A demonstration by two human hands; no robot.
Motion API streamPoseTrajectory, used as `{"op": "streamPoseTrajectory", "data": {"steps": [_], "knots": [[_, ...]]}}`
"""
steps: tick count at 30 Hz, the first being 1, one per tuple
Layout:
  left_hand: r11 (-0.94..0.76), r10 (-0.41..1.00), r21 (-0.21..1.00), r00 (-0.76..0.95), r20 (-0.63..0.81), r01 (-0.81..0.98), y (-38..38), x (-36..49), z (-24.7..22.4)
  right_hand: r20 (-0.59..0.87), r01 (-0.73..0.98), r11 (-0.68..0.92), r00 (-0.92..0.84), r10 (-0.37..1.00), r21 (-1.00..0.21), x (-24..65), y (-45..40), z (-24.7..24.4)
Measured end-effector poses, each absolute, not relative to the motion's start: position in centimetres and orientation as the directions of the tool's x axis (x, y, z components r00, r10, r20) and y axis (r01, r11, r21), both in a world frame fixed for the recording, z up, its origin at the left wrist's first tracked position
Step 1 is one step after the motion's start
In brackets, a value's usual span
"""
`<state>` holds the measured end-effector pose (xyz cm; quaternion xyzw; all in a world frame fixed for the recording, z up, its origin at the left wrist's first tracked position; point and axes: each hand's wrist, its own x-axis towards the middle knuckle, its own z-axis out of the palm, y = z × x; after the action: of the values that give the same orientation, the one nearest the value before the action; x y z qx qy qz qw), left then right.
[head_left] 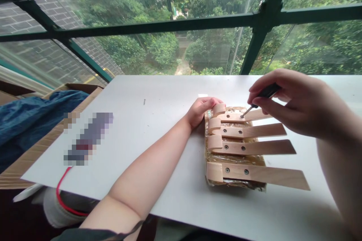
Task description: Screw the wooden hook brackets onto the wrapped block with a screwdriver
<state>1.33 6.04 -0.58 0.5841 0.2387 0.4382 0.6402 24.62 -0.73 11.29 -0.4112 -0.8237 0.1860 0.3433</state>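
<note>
Screwdriver (267, 91) slanted diagonally down-left, tip at screw (242, 116) in far strip (233, 118) on block (240, 158). We pinched it in right hand (291, 105); left hand (200, 110) touched block's far corner, clamped or not, we couldn't tell.

A single camera on the person's head looks out from above the near side of the white table (141, 131), facing forward across it and tilted down. The lens is near enough that the screws in the wooden strips (268, 147) on the white table show clearly. The left forearm (152, 169) enters from the white table's near edge, and the right hand (294, 101) comes in large over its right side. The view is wide: it takes in a cardboard box (41, 147) left of the white table and, past its far edge, window bars (155, 27) with trees (164, 47) behind.
</note>
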Motion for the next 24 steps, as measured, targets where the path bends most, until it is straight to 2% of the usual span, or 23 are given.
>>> {"op": "streamPoseTrajectory", "data": {"steps": [5, 10, 15, 21, 24], "knots": [[-0.076, 0.848, 0.958, 0.488, 0.208, -0.277, 6.0, 1.4, -0.4, 0.275, 0.472, 0.568, -0.554, 0.786, -0.674, 25.9, -0.9, 12.1], [-0.134, 0.848, 0.961, 0.474, 0.236, -0.240, 5.9, 1.4, -0.3, 0.290, 0.554, 0.582, -0.528, 0.798, -0.595, 26.4, -0.7, 12.1], [-0.117, 0.848, 0.960, 0.478, 0.230, -0.254, 5.9, 1.4, -0.3, 0.285, 0.558, 0.543, -0.484, 0.827, -0.628, 26.5, -0.7, 12.3], [-0.134, 0.863, 0.963, 0.450, 0.230, -0.235, 5.7, 1.5, -0.4, 0.297, 0.677, 0.572, -0.489, 0.820, -0.463, 26.4, -1.1, 13.3], [-0.127, 0.862, 0.963, 0.454, 0.225, -0.236, 5.7, 1.5, -0.4, 0.329, 0.706, 0.567, -0.464, 0.823, -0.423, 26.4, -1.1, 13.3]]}}
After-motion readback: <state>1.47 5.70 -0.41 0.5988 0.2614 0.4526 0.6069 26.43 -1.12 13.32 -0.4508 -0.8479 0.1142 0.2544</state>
